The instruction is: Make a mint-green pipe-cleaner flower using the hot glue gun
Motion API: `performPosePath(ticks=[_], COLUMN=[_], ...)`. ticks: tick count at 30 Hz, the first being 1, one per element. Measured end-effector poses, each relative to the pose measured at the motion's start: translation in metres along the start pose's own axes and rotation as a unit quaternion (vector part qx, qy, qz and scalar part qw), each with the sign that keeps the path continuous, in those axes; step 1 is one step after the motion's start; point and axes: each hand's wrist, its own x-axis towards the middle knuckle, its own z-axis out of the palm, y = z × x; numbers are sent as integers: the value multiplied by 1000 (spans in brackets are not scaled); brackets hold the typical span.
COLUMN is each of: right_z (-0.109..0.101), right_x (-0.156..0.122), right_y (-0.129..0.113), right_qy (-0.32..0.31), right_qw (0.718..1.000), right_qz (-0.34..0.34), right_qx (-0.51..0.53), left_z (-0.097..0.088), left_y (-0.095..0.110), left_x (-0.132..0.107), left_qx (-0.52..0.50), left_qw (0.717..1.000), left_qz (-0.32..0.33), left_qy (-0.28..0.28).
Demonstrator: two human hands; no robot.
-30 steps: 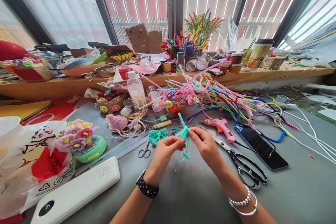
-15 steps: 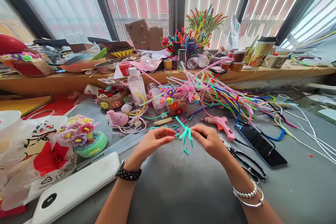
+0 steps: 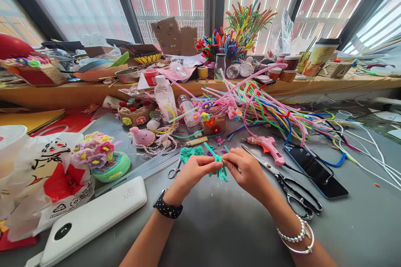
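A small bundle of teal pipe cleaners (image 3: 218, 159) is pinched between both hands over the grey table, one stem sticking up to the left and several short ends hanging down. My left hand (image 3: 198, 171) is closed on its left side, thumb and fingertips together. From the right, my right hand (image 3: 244, 169) presses it with thumb and index finger. Just behind my left hand lies a teal fuzzy piece (image 3: 191, 153), with small scissors (image 3: 174, 172) beside it. Large black-handled scissors (image 3: 293, 194) lie right of my right hand, near a pink glue gun (image 3: 266, 147).
A white power bank (image 3: 100, 212) and a crocheted flower pot (image 3: 109, 167) stand on the left. A black phone (image 3: 316, 173) lies on the right. Behind are loose coloured pipe cleaners (image 3: 266, 108), plastic bottles (image 3: 165, 98) and a cluttered ledge (image 3: 175, 90) under the windows.
My left hand has moved right and closed on the teal pipe cleaners, which only my right hand held before. The view has shifted slightly, uncovering the small scissors and the large scissors' blades.
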Motion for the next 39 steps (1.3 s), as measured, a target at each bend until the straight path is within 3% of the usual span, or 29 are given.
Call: performPosePath(ticks=[5, 12, 16, 22, 29, 32, 35, 39], right_z=[1, 2, 4, -6, -4, 0, 2, 6], right_x=[0, 2, 3, 6, 2, 2, 3, 3], right_y=[-2, -7, -7, 0, 5, 4, 3, 2], right_qy=[-8, -28, -26, -99, -116, -139, -131, -71], right_qw=[1000, 981, 965, 964, 986, 985, 985, 987], right_qz=[19, 116, 177, 139, 110, 96, 95, 81], right_qx=[-10, 151, 190, 205, 49, 35, 60, 116], left_z=[0, 5, 8, 8, 13, 14, 14, 12], left_y=[-3, -5, -3, -3, -6, -6, -4, 1], left_x=[1, 3, 2, 2, 1, 1, 1, -1], left_qx=[5, -48, -66, -18, 82, 103, 102, 95], left_qw=[1000, 999, 998, 1000, 997, 994, 994, 995], left_qz=[-7, -13, -22, -2, 6, 19, 25, 25], left_qy=[-4, -12, 3, 14, -2, -22, -34, -25])
